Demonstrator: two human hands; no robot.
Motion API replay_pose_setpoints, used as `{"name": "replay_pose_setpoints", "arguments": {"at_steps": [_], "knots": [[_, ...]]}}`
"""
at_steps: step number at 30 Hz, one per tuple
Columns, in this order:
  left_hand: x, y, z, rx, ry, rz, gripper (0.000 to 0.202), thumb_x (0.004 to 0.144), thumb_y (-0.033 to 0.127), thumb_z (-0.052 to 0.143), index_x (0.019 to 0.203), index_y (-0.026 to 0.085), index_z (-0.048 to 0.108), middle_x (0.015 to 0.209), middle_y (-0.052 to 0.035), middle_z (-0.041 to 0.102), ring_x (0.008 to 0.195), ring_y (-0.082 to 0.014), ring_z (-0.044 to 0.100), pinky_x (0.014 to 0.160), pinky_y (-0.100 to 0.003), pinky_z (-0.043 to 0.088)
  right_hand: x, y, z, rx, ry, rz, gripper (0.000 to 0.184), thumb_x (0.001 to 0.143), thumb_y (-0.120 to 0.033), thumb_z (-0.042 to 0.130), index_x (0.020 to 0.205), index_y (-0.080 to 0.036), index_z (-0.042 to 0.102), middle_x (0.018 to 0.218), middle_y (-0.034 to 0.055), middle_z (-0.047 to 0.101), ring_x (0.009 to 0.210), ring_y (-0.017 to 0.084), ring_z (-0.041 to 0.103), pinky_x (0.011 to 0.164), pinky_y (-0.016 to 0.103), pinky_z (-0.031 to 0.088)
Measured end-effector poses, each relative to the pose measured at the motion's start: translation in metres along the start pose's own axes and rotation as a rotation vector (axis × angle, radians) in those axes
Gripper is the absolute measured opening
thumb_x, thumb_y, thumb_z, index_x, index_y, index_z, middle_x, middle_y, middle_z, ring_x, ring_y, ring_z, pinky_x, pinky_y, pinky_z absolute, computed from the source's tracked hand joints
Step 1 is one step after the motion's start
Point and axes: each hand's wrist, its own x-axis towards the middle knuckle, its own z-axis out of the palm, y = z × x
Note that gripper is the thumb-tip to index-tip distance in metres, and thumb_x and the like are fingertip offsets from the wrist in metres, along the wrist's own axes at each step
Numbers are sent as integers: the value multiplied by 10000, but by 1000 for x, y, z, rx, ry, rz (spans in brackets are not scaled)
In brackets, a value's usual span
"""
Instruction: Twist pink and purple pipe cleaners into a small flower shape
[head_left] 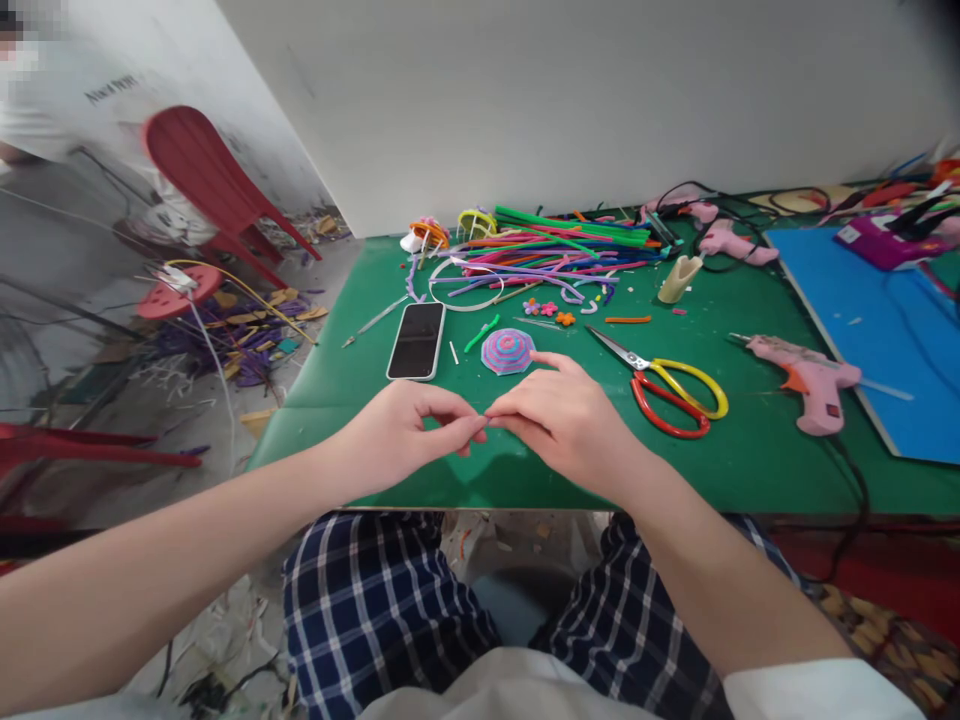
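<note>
My left hand (pixel 424 430) and my right hand (pixel 559 415) meet fingertip to fingertip above the front of the green table. Both are closed in a pinch; whatever lies between the fingertips is too small to make out. Just beyond them is a pink, purple and blue striped dome (pixel 508 351), close to my right index finger. A green pipe cleaner piece (pixel 481 334) lies left of the dome, beside a short white stick (pixel 454 352). Small pipe cleaner flowers (pixel 549 309) rest behind it. Open-bladed scissors (pixel 660 385) with red and yellow handles lie to the right.
A phone (pixel 416 341) lies at the left. Along the wall is a heap of colourful pipe cleaners (pixel 540 250). One pink glue gun (pixel 806 375) lies at the right, its cord hanging over the front edge, near a blue board (pixel 885 330). A red chair (pixel 210 170) stands left.
</note>
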Motion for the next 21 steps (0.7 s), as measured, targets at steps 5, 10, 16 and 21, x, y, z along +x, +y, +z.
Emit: {"name": "replay_pose_setpoints", "arguments": {"at_steps": [5, 10, 16, 21], "knots": [[0, -4, 0, 485, 103, 421, 251, 828, 269, 453, 672, 175, 626, 597, -9, 595, 588, -108, 521, 592, -236, 388, -1, -5, -1, 113, -68, 120, 109, 812, -199, 514, 745, -176, 597, 693, -20, 643, 675, 104, 567, 968, 362, 285], [1, -1, -2, 879, 85, 734, 268, 857, 182, 393, 677, 173, 591, 569, -13, 552, 581, -111, 492, 671, -279, 399, 0, -2, 4, 400, -179, 387, 130, 788, -209, 530, 677, -169, 585, 626, -30, 624, 592, 94, 543, 703, 276, 421], [2, -2, -1, 1024, 118, 846, 261, 849, 117, 366, 720, 163, 588, 579, -16, 546, 570, -120, 490, 685, -304, 418, 0, 2, 12, 490, -197, 520, 134, 773, -216, 519, 669, -160, 584, 617, -15, 620, 575, 93, 535, 563, 227, 393], [1, -3, 1, 987, 95, 873, 245, 839, 111, 386, 728, 172, 596, 571, -11, 543, 589, -127, 493, 757, -323, 418, 1, 3, 14, 552, -236, 551, 130, 757, -207, 519, 661, -154, 590, 612, -5, 616, 573, 97, 536, 559, 230, 401]]}}
